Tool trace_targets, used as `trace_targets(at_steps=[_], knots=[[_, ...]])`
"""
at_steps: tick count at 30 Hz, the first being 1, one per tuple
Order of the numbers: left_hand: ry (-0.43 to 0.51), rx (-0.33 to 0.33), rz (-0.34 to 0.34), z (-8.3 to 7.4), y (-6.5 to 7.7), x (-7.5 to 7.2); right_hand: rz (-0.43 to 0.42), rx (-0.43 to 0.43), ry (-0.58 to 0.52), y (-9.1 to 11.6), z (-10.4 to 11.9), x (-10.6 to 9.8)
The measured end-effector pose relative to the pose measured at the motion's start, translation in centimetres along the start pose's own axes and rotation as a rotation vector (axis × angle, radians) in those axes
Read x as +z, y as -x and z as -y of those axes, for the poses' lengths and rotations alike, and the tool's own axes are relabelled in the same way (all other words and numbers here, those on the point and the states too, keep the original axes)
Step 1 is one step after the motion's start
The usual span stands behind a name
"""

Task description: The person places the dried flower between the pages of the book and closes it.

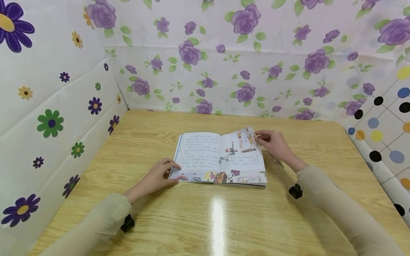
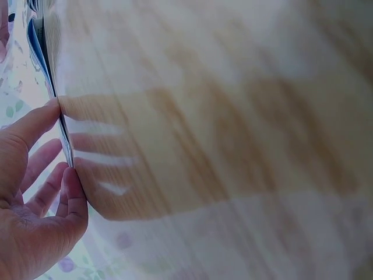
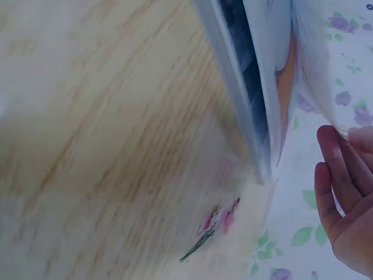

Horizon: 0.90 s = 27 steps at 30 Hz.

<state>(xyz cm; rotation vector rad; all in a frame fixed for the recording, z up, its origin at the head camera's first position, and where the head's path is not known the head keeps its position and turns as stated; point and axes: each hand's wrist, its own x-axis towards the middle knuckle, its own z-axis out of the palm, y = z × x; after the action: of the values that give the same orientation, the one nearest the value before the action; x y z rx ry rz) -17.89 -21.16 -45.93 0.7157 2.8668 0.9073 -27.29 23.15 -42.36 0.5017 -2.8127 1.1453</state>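
Observation:
An open book point(image 1: 200, 153) lies on the wooden table, with printed text on both pages and colourful pictures along the bottom. My right hand point(image 1: 275, 144) pinches the upper right corner of the right-hand page point(image 1: 246, 138), which lifts and bends there. In the right wrist view, thumb and fingertips of that hand point(image 3: 349, 192) meet at the raised page edge. At the book's lower left corner rests my left hand point(image 1: 157, 177), its fingertips touching the edge. The left wrist view shows this hand point(image 2: 41, 198) with thumb and fingers spread along the book's edge point(image 2: 61, 128).
A small pink flower-like thing point(image 3: 215, 227) with a dark stem lies on the table point(image 1: 160, 220) right of the book. Purple-flowered sheeting point(image 1: 221, 71) hangs behind the table. Patterned sheets stand at both sides. A black wrist device point(image 1: 295, 191) hangs below the right sleeve.

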Motion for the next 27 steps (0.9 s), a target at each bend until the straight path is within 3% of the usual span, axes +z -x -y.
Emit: trace_targets(at_steps=[7, 14, 21, 27], knots=[[-0.005, 0.006, 0.0, -0.1, 0.0, -0.2, 0.001, -0.019, -0.076, 0.5, 1.6, -0.4], [0.016, 0.01, 0.002, -0.3, 0.1, -0.1, 0.035, -0.139, -0.143, 0.8, 4.4, -0.1], [0.017, 0.014, 0.007, -0.3, 0.3, -0.1, 0.114, -0.2, -0.099, 1.1, 6.9, 1.5], [0.027, 0.015, 0.006, -0.4, 0.2, -0.2, 0.154, -0.305, -0.097, 1.0, 8.5, 2.8]])
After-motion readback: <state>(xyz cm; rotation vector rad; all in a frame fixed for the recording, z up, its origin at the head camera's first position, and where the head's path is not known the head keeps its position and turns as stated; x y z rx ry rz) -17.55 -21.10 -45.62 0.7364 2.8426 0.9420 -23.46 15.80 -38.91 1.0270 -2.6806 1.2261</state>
